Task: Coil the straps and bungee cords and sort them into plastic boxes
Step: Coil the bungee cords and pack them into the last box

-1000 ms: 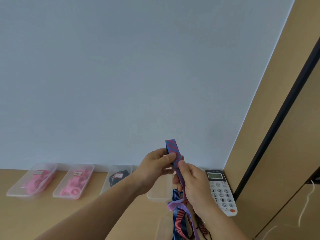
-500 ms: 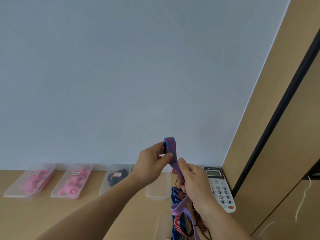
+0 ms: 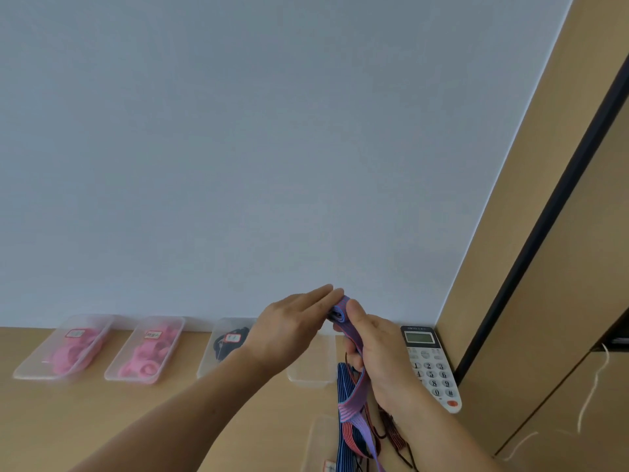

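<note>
1. The risk I see is the small coil (image 3: 337, 314) springing open, since the left hand (image 3: 292, 330) only presses it with straight fingers and grips nothing.
2. The strap (image 3: 354, 391) hangs above the table (image 3: 68, 420), and its tail could snag the loose straps (image 3: 350, 437).
3. The right hand (image 3: 377, 352) pinches the strap, thumb on top and fingers curled.

Bare hands, bare forearms.
The left hand (image 3: 289, 332) and right hand (image 3: 381, 362) are uncovered, like both forearms (image 3: 190, 413), bare to the picture's lower edge.
</note>
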The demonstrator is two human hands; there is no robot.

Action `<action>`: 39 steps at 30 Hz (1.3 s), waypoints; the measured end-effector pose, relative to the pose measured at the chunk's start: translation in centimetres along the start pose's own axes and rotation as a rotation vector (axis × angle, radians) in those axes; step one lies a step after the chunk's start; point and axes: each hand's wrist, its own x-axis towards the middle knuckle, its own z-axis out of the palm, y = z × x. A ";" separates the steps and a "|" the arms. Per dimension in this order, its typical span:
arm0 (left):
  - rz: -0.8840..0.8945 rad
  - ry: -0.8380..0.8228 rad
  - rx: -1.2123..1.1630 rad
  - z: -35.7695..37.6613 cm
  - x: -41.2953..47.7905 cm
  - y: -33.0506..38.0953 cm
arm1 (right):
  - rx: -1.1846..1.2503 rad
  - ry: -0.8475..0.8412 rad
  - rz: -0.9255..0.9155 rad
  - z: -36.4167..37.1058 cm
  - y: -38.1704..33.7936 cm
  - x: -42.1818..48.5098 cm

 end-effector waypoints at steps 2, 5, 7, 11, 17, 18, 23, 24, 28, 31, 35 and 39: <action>-0.223 -0.023 -0.195 0.0 0.0 0.3 | 0.037 -0.009 -0.027 0.0 -0.1 -0.1; -0.916 -0.189 -0.920 -0.5 1.1 1.2 | 0.037 -0.034 -0.104 -0.2 -0.4 -0.2; -1.214 -0.252 -1.325 -1.0 2.2 1.3 | 0.005 -0.059 -0.147 -0.1 -0.3 -0.3; -1.076 -0.275 -1.378 -1.5 2.7 2.0 | -0.045 -0.085 -0.164 0.0 0.3 -0.6; -1.018 -0.208 -1.164 -1.0 2.7 1.6 | -0.139 0.035 -0.083 -0.7 0.8 -0.2; -0.992 -0.196 -1.105 -0.9 2.7 1.6 | -0.138 0.044 -0.074 -0.8 0.9 -0.2; -0.817 -0.170 -0.818 -0.9 2.5 1.3 | -0.086 0.022 -0.050 -0.9 0.7 -0.3; -0.762 -0.187 -0.761 -1.0 2.4 1.3 | -0.079 0.020 -0.049 -0.9 0.5 -0.2; -0.454 -0.209 -0.437 -1.0 1.8 1.7 | -0.018 -0.012 -0.008 -0.7 0.0 -0.4; -0.327 -0.140 -0.258 -1.1 1.5 1.8 | -0.002 -0.032 0.004 -0.3 -0.2 -0.8; -0.092 -0.086 -0.075 -0.8 0.9 1.7 | -0.025 -0.043 -0.007 -0.2 -0.3 -0.9; -0.004 -0.046 -0.045 -0.4 0.6 1.3 | 0.021 -0.042 0.017 -0.3 -0.4 -1.1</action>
